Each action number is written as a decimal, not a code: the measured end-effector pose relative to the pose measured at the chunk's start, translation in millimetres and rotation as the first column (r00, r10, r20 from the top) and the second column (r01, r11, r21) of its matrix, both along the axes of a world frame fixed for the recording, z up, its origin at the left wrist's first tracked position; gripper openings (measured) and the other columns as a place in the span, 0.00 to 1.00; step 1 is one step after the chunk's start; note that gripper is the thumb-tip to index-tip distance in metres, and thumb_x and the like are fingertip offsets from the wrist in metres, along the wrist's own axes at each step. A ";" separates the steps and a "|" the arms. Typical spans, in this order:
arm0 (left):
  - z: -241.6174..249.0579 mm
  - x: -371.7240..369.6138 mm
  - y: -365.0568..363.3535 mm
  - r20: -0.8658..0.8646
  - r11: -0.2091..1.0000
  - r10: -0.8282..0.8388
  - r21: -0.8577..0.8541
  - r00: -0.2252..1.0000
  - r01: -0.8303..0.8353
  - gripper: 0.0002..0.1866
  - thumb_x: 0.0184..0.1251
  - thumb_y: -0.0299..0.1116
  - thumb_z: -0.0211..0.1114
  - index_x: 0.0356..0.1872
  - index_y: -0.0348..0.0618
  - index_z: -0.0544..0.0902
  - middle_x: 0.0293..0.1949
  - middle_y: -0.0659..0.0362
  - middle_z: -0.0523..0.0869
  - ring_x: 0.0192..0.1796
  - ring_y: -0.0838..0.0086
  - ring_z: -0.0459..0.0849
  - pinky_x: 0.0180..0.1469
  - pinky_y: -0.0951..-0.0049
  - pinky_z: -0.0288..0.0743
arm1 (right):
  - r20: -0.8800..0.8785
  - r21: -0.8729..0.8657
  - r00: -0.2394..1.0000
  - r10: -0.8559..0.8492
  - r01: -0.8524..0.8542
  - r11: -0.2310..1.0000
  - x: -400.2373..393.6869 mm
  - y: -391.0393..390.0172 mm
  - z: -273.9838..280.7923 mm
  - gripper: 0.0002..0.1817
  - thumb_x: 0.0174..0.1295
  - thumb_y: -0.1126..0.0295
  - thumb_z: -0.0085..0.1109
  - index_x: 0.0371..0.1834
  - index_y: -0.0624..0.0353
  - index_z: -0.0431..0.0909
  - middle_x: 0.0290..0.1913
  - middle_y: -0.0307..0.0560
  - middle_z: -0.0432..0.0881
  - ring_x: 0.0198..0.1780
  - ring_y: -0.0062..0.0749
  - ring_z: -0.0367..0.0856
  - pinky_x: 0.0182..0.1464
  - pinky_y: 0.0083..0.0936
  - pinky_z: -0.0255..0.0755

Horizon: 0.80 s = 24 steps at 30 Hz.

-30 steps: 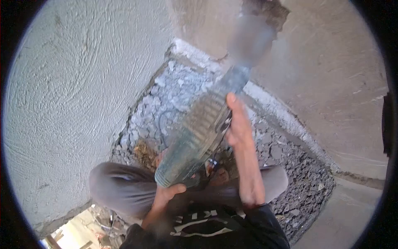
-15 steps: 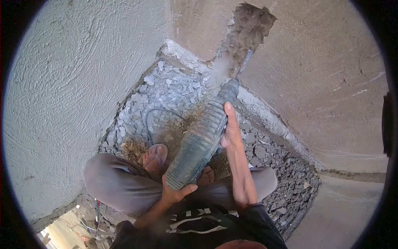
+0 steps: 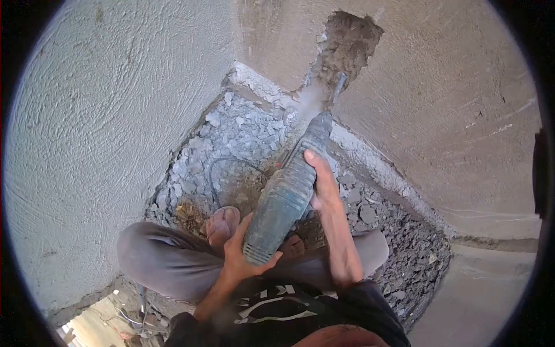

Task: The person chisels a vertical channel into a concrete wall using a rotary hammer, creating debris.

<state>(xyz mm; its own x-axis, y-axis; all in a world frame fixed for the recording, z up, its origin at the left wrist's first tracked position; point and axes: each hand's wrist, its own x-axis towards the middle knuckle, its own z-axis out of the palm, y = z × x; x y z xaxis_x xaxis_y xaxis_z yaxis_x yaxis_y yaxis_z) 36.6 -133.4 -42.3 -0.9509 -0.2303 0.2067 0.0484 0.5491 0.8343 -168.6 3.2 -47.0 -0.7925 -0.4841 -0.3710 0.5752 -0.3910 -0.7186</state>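
A dusty green power hammer [image 3: 274,214] slants across the middle of the view. Its metal bit [image 3: 339,87] reaches up to the lower edge of a rough hole [image 3: 350,43] broken in the brown wall, with dust hanging beside it. My left hand [image 3: 240,254] is wrapped round the rear end of the tool. Farther forward, my right hand [image 3: 324,182] grips the ribbed body from the right side, thumb on top; its other fingers are hidden beneath.
A rough grey wall [image 3: 110,127] stands on the left, and the brown wall [image 3: 439,115] on the right. Broken rubble [image 3: 248,127] covers the ground in the corner. A black cable [image 3: 213,173] curves over it near my sandalled feet [image 3: 222,222].
The tool has rolled a little in my hands. My left hand wraps higher along its left side. My right thumb sits slightly farther back and left on the body.
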 end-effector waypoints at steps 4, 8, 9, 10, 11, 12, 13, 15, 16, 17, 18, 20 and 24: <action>22.9 -9.6 -5.6 0.046 0.999 -0.030 -0.030 0.999 0.031 0.52 0.41 0.41 0.85 0.69 0.32 0.68 0.54 0.44 0.85 0.55 0.61 0.87 0.58 0.63 0.80 | -0.038 -0.066 0.999 -0.017 0.014 0.998 -9.9 -2.1 6.9 0.33 0.58 0.51 0.67 0.56 0.67 0.73 0.46 0.59 0.84 0.46 0.46 0.86 0.52 0.44 0.82; 50.0 -21.4 -21.3 0.139 0.998 -0.010 -0.058 0.990 0.018 0.52 0.39 0.41 0.85 0.68 0.31 0.69 0.53 0.42 0.84 0.54 0.54 0.86 0.58 0.60 0.78 | 0.062 -0.261 0.997 -0.048 0.063 0.963 -19.9 -11.1 16.9 0.26 0.62 0.54 0.63 0.52 0.66 0.76 0.41 0.56 0.85 0.44 0.42 0.86 0.49 0.43 0.84; 56.8 -23.0 -23.5 0.096 0.994 -0.037 -0.094 0.995 0.046 0.53 0.39 0.42 0.86 0.68 0.31 0.68 0.50 0.43 0.85 0.50 0.50 0.87 0.53 0.59 0.81 | 0.091 -0.287 0.994 -0.062 0.086 0.954 -18.6 -12.2 20.2 0.27 0.62 0.52 0.60 0.52 0.67 0.76 0.40 0.56 0.85 0.44 0.42 0.87 0.49 0.43 0.83; 61.1 -24.7 -25.0 0.102 0.994 -0.037 -0.098 0.994 0.048 0.53 0.39 0.42 0.86 0.68 0.31 0.68 0.50 0.43 0.85 0.50 0.50 0.87 0.53 0.59 0.81 | 0.097 -0.290 0.993 -0.063 0.089 0.953 -18.3 -12.4 20.8 0.27 0.62 0.52 0.60 0.52 0.67 0.76 0.40 0.56 0.85 0.44 0.42 0.87 0.49 0.43 0.83; 64.3 -25.8 -26.0 0.106 0.990 -0.049 -0.130 0.993 0.063 0.54 0.37 0.40 0.86 0.69 0.32 0.68 0.51 0.42 0.85 0.52 0.52 0.87 0.55 0.60 0.80 | 0.126 -0.319 0.990 -0.055 0.094 0.943 -17.8 -12.4 20.3 0.29 0.60 0.51 0.59 0.54 0.66 0.75 0.44 0.58 0.85 0.46 0.46 0.86 0.52 0.44 0.82; 67.6 -25.8 -26.7 0.113 0.984 -0.056 -0.161 0.992 0.074 0.54 0.36 0.38 0.86 0.70 0.32 0.68 0.52 0.41 0.85 0.54 0.54 0.87 0.58 0.62 0.79 | 0.157 -0.348 0.987 -0.042 0.095 0.933 -16.9 -13.5 18.5 0.32 0.57 0.50 0.57 0.56 0.66 0.74 0.47 0.61 0.84 0.48 0.50 0.85 0.54 0.46 0.80; 71.6 -28.3 -28.2 0.114 0.984 -0.048 -0.165 0.992 0.066 0.54 0.36 0.38 0.86 0.70 0.32 0.68 0.52 0.41 0.85 0.54 0.54 0.87 0.58 0.62 0.79 | 0.159 -0.352 0.987 -0.034 0.088 0.932 -17.9 -15.8 16.0 0.32 0.57 0.50 0.57 0.56 0.66 0.74 0.47 0.61 0.84 0.48 0.50 0.85 0.54 0.46 0.80; 74.1 -38.4 -30.4 0.170 0.927 -0.131 -0.329 0.977 0.181 0.59 0.32 0.40 0.87 0.72 0.32 0.65 0.49 0.41 0.84 0.50 0.49 0.86 0.54 0.57 0.79 | 0.084 -0.445 0.983 -0.166 0.186 0.876 -24.1 -18.2 10.6 0.32 0.57 0.48 0.55 0.56 0.65 0.74 0.48 0.61 0.83 0.48 0.50 0.84 0.54 0.46 0.79; 72.3 -38.0 -29.4 0.174 0.932 -0.117 -0.322 0.978 0.169 0.59 0.32 0.40 0.87 0.72 0.32 0.65 0.49 0.41 0.84 0.50 0.49 0.86 0.54 0.57 0.79 | 0.088 -0.438 0.984 -0.152 0.175 0.882 -24.2 -18.4 7.7 0.32 0.57 0.48 0.55 0.56 0.65 0.74 0.48 0.61 0.83 0.48 0.50 0.84 0.54 0.46 0.79; 69.7 -40.8 -28.2 0.159 0.933 -0.115 -0.321 0.981 0.161 0.62 0.30 0.42 0.87 0.73 0.32 0.64 0.47 0.42 0.84 0.47 0.49 0.84 0.52 0.56 0.78 | 0.079 -0.414 0.980 -0.183 0.199 0.888 -28.2 -18.5 5.7 0.32 0.58 0.48 0.54 0.56 0.64 0.74 0.47 0.60 0.83 0.47 0.50 0.84 0.53 0.46 0.79; 67.4 -46.4 -28.8 0.139 0.934 -0.117 -0.322 0.983 0.157 0.64 0.29 0.43 0.87 0.73 0.32 0.63 0.44 0.43 0.83 0.44 0.48 0.83 0.50 0.54 0.77 | 0.063 -0.393 0.974 -0.219 0.226 0.891 -34.1 -21.2 6.6 0.32 0.58 0.48 0.53 0.56 0.63 0.74 0.47 0.59 0.83 0.47 0.49 0.84 0.52 0.46 0.78; 63.6 -47.5 -25.2 0.162 0.927 -0.108 -0.339 0.981 0.158 0.64 0.29 0.45 0.87 0.74 0.32 0.63 0.44 0.44 0.83 0.43 0.49 0.82 0.49 0.54 0.76 | 0.072 -0.375 0.972 -0.223 0.234 0.897 -34.5 -19.3 7.0 0.31 0.58 0.48 0.53 0.56 0.63 0.74 0.47 0.58 0.83 0.46 0.49 0.84 0.51 0.45 0.79; 46.9 -52.1 -14.9 0.114 0.915 -0.112 -0.376 0.987 0.148 0.66 0.29 0.49 0.87 0.74 0.33 0.62 0.44 0.46 0.82 0.41 0.51 0.81 0.47 0.55 0.76 | 0.020 -0.373 0.971 -0.237 0.227 0.900 -43.0 -12.8 -1.5 0.30 0.59 0.48 0.54 0.55 0.62 0.75 0.44 0.55 0.84 0.45 0.47 0.84 0.49 0.44 0.79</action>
